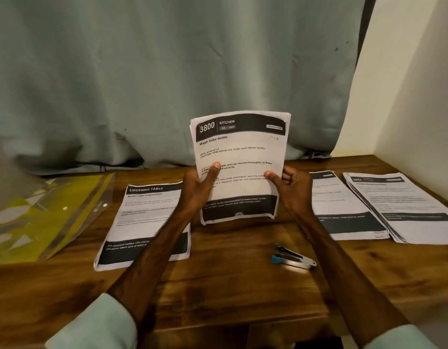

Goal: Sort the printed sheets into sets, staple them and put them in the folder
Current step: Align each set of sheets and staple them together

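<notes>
A grey-green curtain [167, 71] backs the brown wooden counter [230, 285]. Over its middle, the left hand [200, 190] and right hand [292, 191] hold upright a white printed sheaf [243, 149] headed "3800 KITCHEN, Wash baby bottle", fingers [216, 168] curled round its edges. Left lie a "DRESSING TABLE" pile [147, 217] and a yellow plastic folder [41, 217].

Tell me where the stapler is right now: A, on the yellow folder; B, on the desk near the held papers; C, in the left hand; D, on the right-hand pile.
B: the stapler lies on the wooden desk, while the left hand and right hand both hold the sheets.
</notes>
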`<state>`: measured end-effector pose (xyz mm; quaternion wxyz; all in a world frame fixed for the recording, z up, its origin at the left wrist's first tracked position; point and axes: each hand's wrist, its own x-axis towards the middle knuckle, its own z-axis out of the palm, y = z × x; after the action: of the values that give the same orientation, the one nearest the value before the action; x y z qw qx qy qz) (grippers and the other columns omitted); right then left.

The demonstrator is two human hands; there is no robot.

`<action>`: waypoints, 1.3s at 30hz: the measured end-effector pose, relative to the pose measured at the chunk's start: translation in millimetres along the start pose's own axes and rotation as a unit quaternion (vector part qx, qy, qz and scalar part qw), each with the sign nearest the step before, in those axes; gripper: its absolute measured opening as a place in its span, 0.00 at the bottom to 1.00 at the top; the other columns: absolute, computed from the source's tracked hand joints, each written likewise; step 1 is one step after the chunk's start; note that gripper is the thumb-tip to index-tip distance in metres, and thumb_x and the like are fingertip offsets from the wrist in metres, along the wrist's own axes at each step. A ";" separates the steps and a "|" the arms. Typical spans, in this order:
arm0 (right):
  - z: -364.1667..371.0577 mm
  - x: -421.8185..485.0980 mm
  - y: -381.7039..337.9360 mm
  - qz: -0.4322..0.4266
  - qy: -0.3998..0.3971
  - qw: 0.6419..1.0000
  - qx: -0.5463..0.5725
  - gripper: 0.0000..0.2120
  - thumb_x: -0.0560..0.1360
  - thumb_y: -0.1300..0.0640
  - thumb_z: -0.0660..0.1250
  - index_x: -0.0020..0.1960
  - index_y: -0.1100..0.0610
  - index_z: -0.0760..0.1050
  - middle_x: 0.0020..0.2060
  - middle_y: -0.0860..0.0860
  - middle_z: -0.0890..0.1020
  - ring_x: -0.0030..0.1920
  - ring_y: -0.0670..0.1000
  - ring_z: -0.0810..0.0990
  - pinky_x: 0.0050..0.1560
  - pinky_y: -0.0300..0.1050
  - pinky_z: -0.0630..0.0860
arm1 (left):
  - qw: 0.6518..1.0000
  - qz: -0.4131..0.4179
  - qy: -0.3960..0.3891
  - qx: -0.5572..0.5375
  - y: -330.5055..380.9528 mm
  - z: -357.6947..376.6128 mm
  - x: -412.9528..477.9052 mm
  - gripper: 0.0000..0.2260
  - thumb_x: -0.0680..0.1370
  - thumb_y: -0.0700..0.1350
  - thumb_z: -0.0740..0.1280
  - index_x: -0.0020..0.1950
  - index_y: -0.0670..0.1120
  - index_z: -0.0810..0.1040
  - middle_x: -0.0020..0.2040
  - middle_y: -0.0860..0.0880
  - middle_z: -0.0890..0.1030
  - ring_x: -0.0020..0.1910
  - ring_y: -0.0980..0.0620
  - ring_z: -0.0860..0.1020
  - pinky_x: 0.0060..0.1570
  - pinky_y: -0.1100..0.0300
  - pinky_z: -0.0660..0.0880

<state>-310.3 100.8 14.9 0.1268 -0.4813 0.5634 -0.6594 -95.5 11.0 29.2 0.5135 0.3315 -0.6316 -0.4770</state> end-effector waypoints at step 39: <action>-12.3 79.0 -74.7 -0.096 0.004 0.995 0.038 0.08 0.76 0.60 0.73 0.55 0.56 0.82 0.49 0.49 0.86 0.46 0.45 0.87 0.45 0.40 0.83 | 0.999 -0.018 0.017 0.025 -13.1 -3.9 11.4 0.09 0.80 0.50 0.70 0.56 0.47 0.80 0.49 0.50 0.86 0.42 0.56 0.86 0.38 0.63 0.82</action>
<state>-331.7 77.2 119.5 0.0787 -0.5254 0.4897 -0.6913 -95.5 -4.7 20.7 0.5066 0.3638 -0.6286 -0.4646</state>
